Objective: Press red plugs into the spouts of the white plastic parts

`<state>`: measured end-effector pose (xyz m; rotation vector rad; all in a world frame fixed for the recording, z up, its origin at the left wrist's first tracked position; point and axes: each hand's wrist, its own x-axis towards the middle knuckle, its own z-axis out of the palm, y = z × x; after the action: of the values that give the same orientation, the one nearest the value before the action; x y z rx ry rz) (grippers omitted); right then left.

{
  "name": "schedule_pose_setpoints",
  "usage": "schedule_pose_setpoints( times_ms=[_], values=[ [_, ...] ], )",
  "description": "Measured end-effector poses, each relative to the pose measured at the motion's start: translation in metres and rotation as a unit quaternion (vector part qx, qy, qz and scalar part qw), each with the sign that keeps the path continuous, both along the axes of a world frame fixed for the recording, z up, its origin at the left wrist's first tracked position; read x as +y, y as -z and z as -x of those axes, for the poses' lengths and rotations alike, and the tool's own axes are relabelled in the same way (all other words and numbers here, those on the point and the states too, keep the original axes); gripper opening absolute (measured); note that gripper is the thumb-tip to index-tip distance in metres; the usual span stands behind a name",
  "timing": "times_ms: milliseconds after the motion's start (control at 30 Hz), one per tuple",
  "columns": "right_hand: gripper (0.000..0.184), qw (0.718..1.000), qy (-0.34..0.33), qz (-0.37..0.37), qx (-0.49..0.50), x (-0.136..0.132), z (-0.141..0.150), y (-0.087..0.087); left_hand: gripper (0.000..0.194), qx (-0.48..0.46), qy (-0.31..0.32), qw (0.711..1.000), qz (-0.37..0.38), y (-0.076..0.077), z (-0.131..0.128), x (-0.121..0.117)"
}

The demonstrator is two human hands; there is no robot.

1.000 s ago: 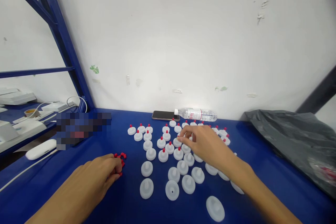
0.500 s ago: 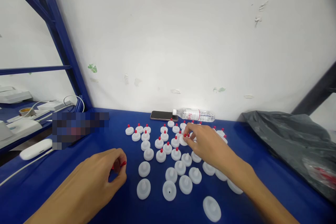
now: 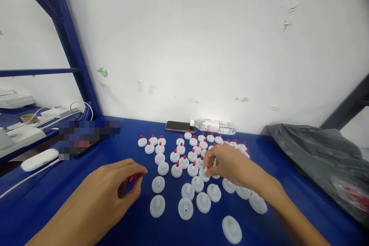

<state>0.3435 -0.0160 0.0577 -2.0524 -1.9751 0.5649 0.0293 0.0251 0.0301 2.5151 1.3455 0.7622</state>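
Left hand (image 3: 115, 188), 8 o'clock: fingertips pinching red cap (image 3: 140, 175) | Right hand (image 3: 229, 163), 5 o'clock: fingertips closed on white disc (image 3: 204, 178); red-capped discs (image 3: 181, 148) towards its 10 o'clock

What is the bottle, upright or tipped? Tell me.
Tipped: the bottle lies on its side along the wall, its white cap by the phone.

Could pass over bare counter (image 3: 171, 196) between the left column of white discs (image 3: 158, 184) and the middle cluster (image 3: 188, 191); blocked at the back by phone (image 3: 179, 126) and lying bottle (image 3: 212, 126), at far right by grey bag (image 3: 311, 153).
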Motion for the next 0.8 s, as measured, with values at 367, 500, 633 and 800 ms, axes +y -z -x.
schedule_pose_setpoints(
  times_ms=[367,500,633,800],
  values=[
    [0.005,0.964,-0.116,-0.196,0.135,-0.005,0.032,0.012,0.021,-0.124,0.067,0.99,0.027,-0.003,-0.015,-0.008],
    [0.008,0.932,-0.185,-0.286,0.122,-0.009,0.061,0.029,0.015,-0.163,0.097,0.981,0.041,-0.002,-0.022,-0.012],
    [0.008,0.886,-0.229,-0.382,0.128,-0.011,0.072,0.038,0.019,-0.186,0.125,0.972,0.074,-0.003,-0.026,-0.015],
    [0.007,0.859,-0.245,-0.434,0.118,-0.01,0.07,0.041,0.016,-0.213,0.127,0.963,0.109,-0.002,-0.028,-0.017]
  ],
)
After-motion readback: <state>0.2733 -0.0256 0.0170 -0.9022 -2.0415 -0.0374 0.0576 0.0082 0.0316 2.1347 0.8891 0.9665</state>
